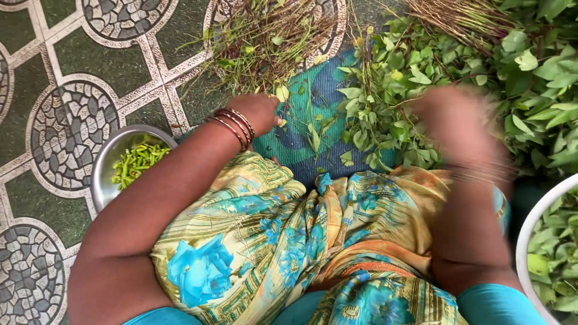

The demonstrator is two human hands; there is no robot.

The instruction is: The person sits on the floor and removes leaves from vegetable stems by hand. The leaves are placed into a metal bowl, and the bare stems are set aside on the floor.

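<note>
Hands among leafy stems, head view.
Left hand (pixel 260 113) stretched forward past the knee, wrist bangled, fingers curled shut around a small leaf sprig (pixel 282 93) beside the stripped stems (pixel 265 39). Right hand (pixel 454 123) blurred over the leafy green pile (pixel 409 78), grip impossible to tell. Steel bowl of green chillies (pixel 129 159) at left; white bowl of picked leaves (pixel 551 253) at right.

Shiny metal bowl (pixel 107 164); patterned glossy cloth (pixel 265 241)

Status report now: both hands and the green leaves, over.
Left hand closed, beside the bare-stem pile. Right hand blurred, over the heap of green leafy sprigs, grip unclear. Nothing blocks.
</note>
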